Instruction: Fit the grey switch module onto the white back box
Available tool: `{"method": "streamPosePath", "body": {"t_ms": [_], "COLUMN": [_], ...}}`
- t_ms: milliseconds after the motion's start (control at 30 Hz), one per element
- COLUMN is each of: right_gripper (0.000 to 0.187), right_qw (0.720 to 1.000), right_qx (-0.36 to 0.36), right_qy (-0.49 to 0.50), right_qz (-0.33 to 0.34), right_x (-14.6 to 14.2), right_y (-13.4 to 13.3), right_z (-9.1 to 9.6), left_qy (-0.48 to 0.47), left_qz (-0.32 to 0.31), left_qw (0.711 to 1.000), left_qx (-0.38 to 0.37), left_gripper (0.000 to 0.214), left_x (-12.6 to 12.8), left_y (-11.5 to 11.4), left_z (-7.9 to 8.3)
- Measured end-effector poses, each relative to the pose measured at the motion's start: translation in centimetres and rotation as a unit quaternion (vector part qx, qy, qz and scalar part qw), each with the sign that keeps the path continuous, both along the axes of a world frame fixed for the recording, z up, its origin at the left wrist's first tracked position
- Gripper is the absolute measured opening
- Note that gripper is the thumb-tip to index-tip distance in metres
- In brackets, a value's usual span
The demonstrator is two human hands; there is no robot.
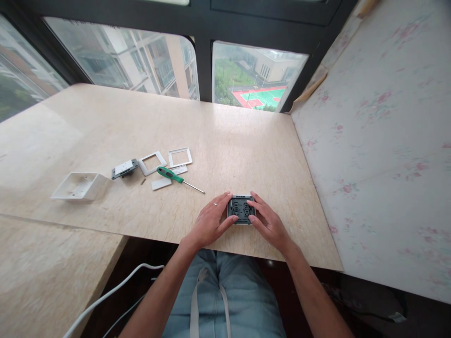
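A grey square switch module (240, 209) lies near the front edge of the beige marble-patterned tabletop (218, 141), its back side with dark recesses facing up. My left hand (210, 221) grips its left side, fingers curled over the top edge and thumb on the lower left corner. My right hand (268, 222) holds its right side, fingertips pressed on the module's face. Both hands rest on the table.
To the left lie a green-handled screwdriver (171, 175), two white square frames (152, 162) (180, 157), white flat cover pieces (161, 184), a second grey switch module (124, 168), a small screw (143, 180) and a white wall box (79, 186). A floral-papered wall (380, 141) stands right; white cables (116, 291) hang below.
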State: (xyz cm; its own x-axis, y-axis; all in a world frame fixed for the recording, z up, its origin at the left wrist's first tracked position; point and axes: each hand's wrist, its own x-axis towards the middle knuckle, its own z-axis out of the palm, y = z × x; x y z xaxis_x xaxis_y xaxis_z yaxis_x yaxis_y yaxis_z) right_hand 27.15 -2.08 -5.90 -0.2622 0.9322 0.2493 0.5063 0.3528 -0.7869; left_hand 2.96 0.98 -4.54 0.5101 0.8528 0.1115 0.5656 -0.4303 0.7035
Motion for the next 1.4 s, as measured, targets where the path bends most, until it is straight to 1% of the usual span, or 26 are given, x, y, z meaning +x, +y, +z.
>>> {"method": "streamPosePath", "body": {"t_ms": [133, 333, 500, 600, 767, 933, 1133, 1400], "right_gripper": [0.043, 0.045, 0.049, 0.052, 0.054, 0.052, 0.050, 0.048], "right_qw": [1.000, 1.000, 0.999, 0.998, 0.997, 0.998, 0.999, 0.999], "right_qx": [-0.002, -0.001, 0.029, 0.049, 0.061, 0.048, 0.027, 0.030], "right_qy": [0.002, -0.017, -0.023, -0.022, -0.024, -0.026, -0.034, -0.035], "right_qz": [0.000, 0.005, 0.016, 0.022, 0.028, 0.025, 0.024, 0.020], "right_x": [0.1, 0.0, 0.0, 0.0, 0.0, 0.0, 0.0, -0.1], "right_y": [-0.1, -0.3, -0.6, -0.7, -0.9, -0.8, -0.6, -0.5], "right_z": [0.0, 0.3, 0.7, 0.9, 1.0, 0.9, 0.6, 0.6], "left_qy": [0.000, -0.019, -0.050, -0.060, -0.067, -0.072, -0.044, -0.041], "left_qz": [-0.007, -0.009, -0.014, -0.016, -0.022, -0.017, -0.006, 0.002], "left_qw": [1.000, 1.000, 0.998, 0.997, 0.996, 0.997, 0.999, 0.999], "left_qx": [0.000, 0.000, 0.023, 0.043, 0.049, 0.037, 0.008, -0.002], "left_gripper": [0.062, 0.080, 0.083, 0.085, 0.085, 0.084, 0.081, 0.080], "left_x": [-0.1, -0.4, -0.7, -0.8, -0.8, -0.8, -0.7, -0.5], "left_y": [0.0, 0.0, -0.2, -0.4, -0.5, -0.4, -0.4, -0.4], "left_z": [0.2, 0.1, -0.5, -0.5, -0.3, -0.4, -0.5, 0.0]}}
